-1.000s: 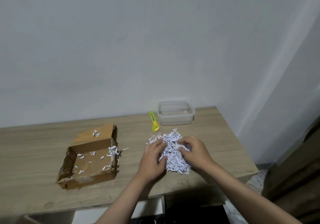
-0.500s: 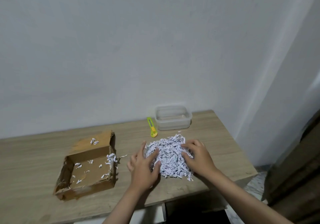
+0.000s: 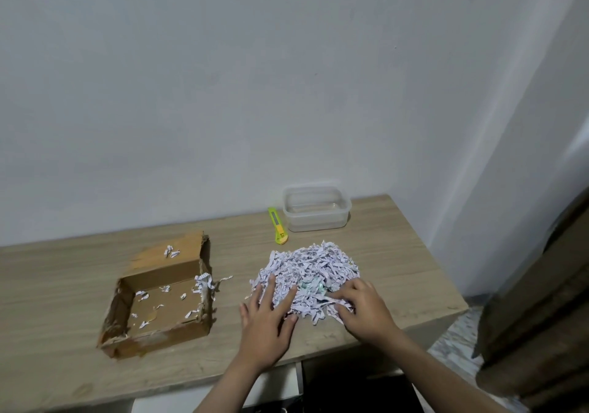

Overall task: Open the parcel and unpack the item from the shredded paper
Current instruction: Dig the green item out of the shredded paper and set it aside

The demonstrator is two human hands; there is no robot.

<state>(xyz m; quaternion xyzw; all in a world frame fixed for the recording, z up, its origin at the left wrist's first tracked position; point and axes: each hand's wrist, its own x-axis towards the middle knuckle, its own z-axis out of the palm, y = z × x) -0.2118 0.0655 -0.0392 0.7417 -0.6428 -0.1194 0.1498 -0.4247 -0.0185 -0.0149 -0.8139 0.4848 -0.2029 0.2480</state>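
Note:
A heap of white shredded paper [image 3: 310,269] lies on the wooden table, right of centre. A small pale green item [image 3: 311,286] shows through the shreds near the heap's front. My left hand [image 3: 267,318] lies flat with spread fingers on the heap's left front edge. My right hand [image 3: 363,309] rests on the heap's right front, fingers bent into the shreds. The brown cardboard parcel box [image 3: 153,337] sits open at the left, holding only scattered paper scraps.
A yellow-green utility knife [image 3: 277,229] lies behind the heap, beside a clear plastic container [image 3: 316,208] near the wall. The table's right edge [image 3: 446,288] is close to my right hand. A dark brown surface [image 3: 541,301] stands at the far right.
The heap has been spread wider and flatter, and a green item now shows in it. My left hand's fingers have straightened and spread over the shreds.

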